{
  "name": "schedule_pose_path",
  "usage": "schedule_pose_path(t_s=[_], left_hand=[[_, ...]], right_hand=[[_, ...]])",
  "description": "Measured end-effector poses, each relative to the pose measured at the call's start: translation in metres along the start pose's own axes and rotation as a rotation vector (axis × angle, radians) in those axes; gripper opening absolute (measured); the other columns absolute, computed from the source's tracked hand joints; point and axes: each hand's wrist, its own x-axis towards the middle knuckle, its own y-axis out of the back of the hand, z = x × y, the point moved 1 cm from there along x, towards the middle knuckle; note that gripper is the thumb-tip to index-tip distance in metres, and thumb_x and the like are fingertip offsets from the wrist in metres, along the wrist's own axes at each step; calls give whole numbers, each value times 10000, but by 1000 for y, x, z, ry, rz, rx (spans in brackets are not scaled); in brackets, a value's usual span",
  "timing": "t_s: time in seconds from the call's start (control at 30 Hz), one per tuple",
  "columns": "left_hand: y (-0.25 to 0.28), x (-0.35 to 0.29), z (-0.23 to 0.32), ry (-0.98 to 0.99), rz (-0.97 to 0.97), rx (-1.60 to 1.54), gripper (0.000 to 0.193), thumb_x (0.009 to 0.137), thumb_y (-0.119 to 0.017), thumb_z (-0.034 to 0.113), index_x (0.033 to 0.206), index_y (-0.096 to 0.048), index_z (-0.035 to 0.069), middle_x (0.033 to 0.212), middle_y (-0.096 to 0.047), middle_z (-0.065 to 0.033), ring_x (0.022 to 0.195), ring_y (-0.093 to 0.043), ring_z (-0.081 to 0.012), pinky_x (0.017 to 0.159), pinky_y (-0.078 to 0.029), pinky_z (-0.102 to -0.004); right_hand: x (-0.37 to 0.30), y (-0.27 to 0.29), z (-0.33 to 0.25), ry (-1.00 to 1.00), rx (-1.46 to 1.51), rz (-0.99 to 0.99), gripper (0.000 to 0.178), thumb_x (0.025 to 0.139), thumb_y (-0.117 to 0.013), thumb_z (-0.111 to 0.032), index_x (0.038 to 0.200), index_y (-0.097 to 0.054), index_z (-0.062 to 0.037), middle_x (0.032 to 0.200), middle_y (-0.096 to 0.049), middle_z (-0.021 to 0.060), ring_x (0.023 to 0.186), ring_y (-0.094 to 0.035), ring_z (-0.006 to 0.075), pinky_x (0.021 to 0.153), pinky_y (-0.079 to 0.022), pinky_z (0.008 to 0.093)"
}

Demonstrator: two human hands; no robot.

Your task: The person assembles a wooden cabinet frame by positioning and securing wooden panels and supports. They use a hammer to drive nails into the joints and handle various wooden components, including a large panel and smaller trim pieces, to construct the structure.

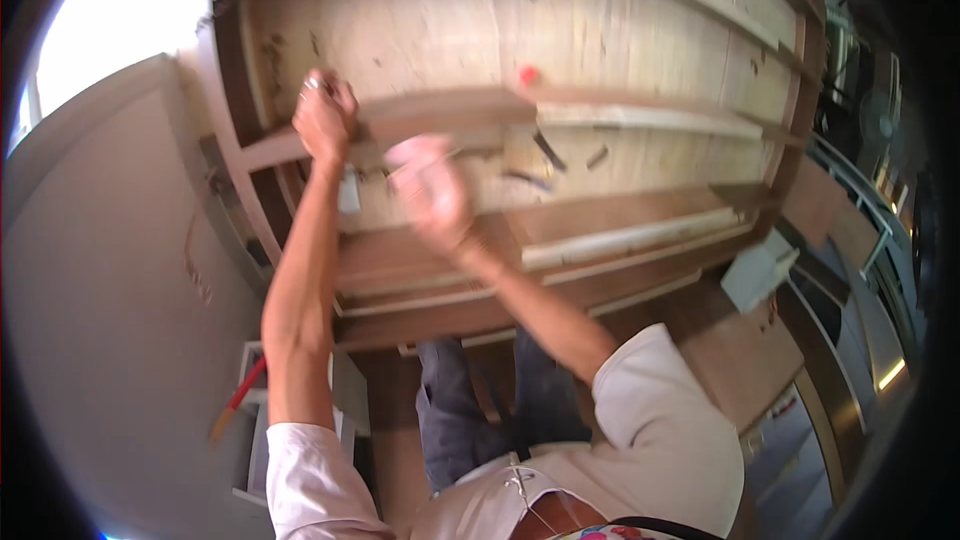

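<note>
Background: a large wooden frame [450, 318] with pale backing [400, 30] extends beneath and around both hands. A grey panel [130, 220] stands to the left of the left hand. The frame's brown crosspiece [450, 108] runs rightward from the left hand [325, 120], passing beyond the right hand [432, 190]. Left hand: at the crosspiece's left end, fingers curled; any grip cannot be determined. Right hand: motion-blurred, nearer the body; finger state cannot be determined. Dark strips [548, 151] lie right of it; a small red item [528, 74] sits farther forward.
</note>
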Motion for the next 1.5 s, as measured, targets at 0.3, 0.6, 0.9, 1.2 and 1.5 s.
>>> schedule_pose_path(t_s=[0.3,0.6,0.9,1.2,1.5], left_hand=[[-13,4,11,42,-85,36,159,823,-558,217,935,-619,122,805,-659,-95,762,-646,-289,690,-504,-390],[-13,2,11,47,-91,63,196,830,-540,235,955,-629,114,826,-675,-80,773,-650,-283,715,-502,-379],[-15,1,10,27,-72,65,187,830,-541,244,938,-630,120,807,-676,-78,764,-651,-287,703,-505,-386],[-18,3,1,12,-53,24,197,834,-549,258,945,-639,123,802,-678,-93,756,-659,-283,720,-511,-375],[-2,2,21,29,-70,-55,121,829,-579,123,932,-582,59,828,-641,-144,759,-630,-291,699,-500,-366]], right_hand=[[-63,330,265,-680,-1139,412,666,792,-675,-361,1325,-402,-70,1363,-392,223,1273,-335,396,1032,-334,475],[-82,347,261,-663,-1406,-60,482,766,-652,-496,1102,-585,-158,1151,-520,106,1063,-480,308,910,-355,504],[-118,226,242,-291,-1047,-55,721,669,-795,-295,1277,-438,-144,1222,-471,135,1152,-413,336,935,-378,494],[-146,200,268,-683,-784,54,533,715,-719,-117,1192,-486,-77,819,-599,79,774,-597,302,741,-466,424],[-129,158,233,-575,-715,-89,180,794,-609,-77,969,-578,-104,1065,-539,114,1039,-507,339,813,-429,435]])
